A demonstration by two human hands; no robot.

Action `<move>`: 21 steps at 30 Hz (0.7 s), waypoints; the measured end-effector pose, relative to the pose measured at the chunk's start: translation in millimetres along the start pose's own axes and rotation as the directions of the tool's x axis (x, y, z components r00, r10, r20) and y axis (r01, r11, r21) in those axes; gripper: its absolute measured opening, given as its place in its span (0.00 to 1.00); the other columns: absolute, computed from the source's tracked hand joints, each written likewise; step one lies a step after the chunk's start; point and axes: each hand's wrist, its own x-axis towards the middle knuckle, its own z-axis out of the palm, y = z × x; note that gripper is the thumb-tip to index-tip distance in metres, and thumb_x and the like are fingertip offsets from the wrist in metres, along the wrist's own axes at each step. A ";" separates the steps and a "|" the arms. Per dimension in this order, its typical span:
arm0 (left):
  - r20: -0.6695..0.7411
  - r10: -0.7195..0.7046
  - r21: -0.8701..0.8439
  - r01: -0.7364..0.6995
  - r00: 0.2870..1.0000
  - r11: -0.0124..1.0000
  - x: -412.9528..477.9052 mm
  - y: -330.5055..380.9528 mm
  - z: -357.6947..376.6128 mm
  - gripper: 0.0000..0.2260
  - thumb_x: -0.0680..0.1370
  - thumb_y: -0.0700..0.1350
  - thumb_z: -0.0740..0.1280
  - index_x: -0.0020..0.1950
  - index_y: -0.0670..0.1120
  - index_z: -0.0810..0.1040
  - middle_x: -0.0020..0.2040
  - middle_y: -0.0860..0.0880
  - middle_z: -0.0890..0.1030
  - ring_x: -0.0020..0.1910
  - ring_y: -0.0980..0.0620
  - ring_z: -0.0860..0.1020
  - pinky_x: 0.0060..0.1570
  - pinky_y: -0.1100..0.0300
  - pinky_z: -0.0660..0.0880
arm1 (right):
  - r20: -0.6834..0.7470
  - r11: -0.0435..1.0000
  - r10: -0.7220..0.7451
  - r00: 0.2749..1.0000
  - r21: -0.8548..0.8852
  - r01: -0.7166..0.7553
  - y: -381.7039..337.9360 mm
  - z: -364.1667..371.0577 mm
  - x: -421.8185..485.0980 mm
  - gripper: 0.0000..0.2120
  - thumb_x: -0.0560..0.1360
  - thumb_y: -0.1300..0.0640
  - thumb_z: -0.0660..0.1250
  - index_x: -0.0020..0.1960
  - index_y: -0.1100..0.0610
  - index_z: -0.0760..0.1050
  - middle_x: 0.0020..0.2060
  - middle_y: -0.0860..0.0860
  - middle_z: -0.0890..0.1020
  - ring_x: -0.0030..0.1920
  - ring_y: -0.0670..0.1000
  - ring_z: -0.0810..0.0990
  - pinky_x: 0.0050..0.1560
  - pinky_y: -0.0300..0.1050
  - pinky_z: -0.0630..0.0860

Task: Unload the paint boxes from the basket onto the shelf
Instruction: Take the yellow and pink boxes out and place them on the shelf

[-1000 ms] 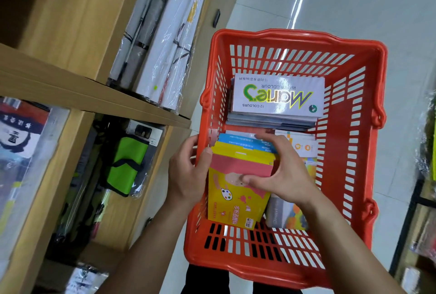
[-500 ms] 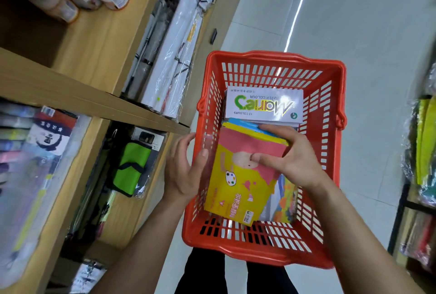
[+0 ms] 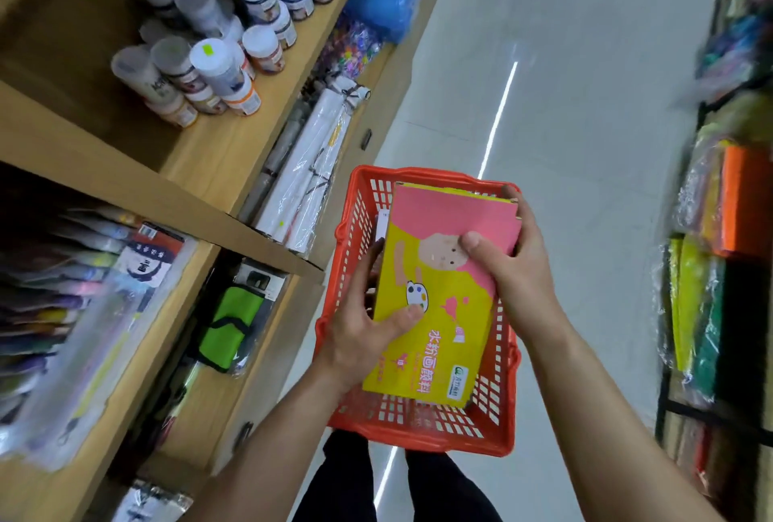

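Observation:
A yellow and pink paint box (image 3: 435, 312) with a cartoon face and palette is held above the red plastic basket (image 3: 495, 417). It looks like the top of a small stack, with further box edges showing at its far end. My left hand (image 3: 368, 325) grips its left edge, thumb on the cover. My right hand (image 3: 508, 253) clasps the upper right corner. The boxes hide the inside of the basket. The wooden shelf (image 3: 217, 153) stands to the left.
Paint jars (image 3: 217, 61) crowd the upper shelf. White rolled packs (image 3: 309, 178) lie on the board below. A green pouch (image 3: 230, 329) and bagged items (image 3: 62, 299) fill lower compartments. Packaged goods (image 3: 711, 270) line a rack at right. White floor runs between.
Both hands have lifted the yellow and pink paint box up out of the basket. The view has tilted up, bringing the jar shelf into sight.

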 end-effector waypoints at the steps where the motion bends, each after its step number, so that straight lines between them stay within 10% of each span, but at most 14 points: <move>1: -0.024 0.005 -0.017 -0.006 1.000 1.000 -3.9 8.3 3.7 0.41 0.72 0.58 0.80 0.80 0.61 0.63 0.71 0.48 0.80 0.65 0.40 0.82 0.60 0.33 0.79 | -0.013 1.000 0.009 1.000 0.007 -0.009 -0.1 1.4 -9.0 0.50 0.63 0.41 0.77 0.80 0.49 0.62 0.71 0.56 0.77 0.64 0.57 0.84 0.60 0.61 0.83; 6: -0.123 -0.036 -0.182 0.014 0.992 0.983 -28.7 43.1 10.8 0.32 0.70 0.55 0.78 0.74 0.58 0.73 0.65 0.46 0.84 0.62 0.40 0.83 0.62 0.33 0.78 | 0.152 1.000 0.015 0.988 -0.001 -0.015 4.4 13.6 -62.5 0.32 0.72 0.45 0.76 0.71 0.31 0.67 0.65 0.48 0.84 0.60 0.55 0.86 0.59 0.63 0.83; 21: -0.440 0.196 -0.105 -0.267 0.876 0.958 -192.6 137.4 -66.4 0.33 0.71 0.55 0.77 0.74 0.65 0.69 0.63 0.53 0.85 0.59 0.46 0.86 0.54 0.45 0.84 | 0.513 0.978 -0.208 0.833 0.129 0.165 -102.2 121.3 -154.9 0.32 0.75 0.46 0.72 0.76 0.40 0.66 0.67 0.50 0.83 0.64 0.55 0.84 0.59 0.55 0.83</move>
